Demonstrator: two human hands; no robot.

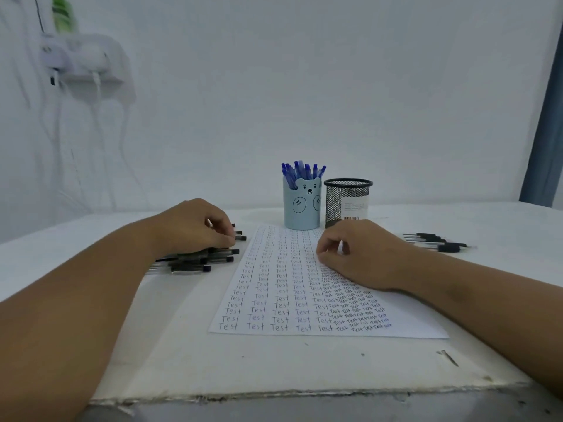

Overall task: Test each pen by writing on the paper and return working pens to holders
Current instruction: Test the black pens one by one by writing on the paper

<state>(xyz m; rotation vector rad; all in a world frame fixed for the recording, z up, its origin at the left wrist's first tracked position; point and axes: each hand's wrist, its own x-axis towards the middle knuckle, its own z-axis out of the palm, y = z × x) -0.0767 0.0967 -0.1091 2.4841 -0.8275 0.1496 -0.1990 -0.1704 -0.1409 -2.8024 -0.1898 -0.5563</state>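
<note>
- The left hand (195, 226) lay over a pile of black pens (198, 260) on the left of the white worktop (243, 367), its fingers (227, 236) curled down onto the heap; whether they pinched a pen could not be told.
- The right hand (362, 254) rested on the right part of the paper (274, 300), fingers loosely curled, nothing seen held in them.
- The paper lay flat in the middle of the worktop, covered with columns of the word "Test", the right-hand columns smaller and crowded.
- Just beyond the paper's far edge stood a light blue bear-faced holder (302, 205), filled with blue pens (301, 172) standing upright.
- A black mesh holder (347, 202) with a white label stood just to its right; its contents could not be made out.
- A small group of black pens (435, 242) lay on the worktop to the right, apart from the paper.
- A white wall stood behind; a white fixture with hanging cables (85, 62) was mounted at upper left.
</note>
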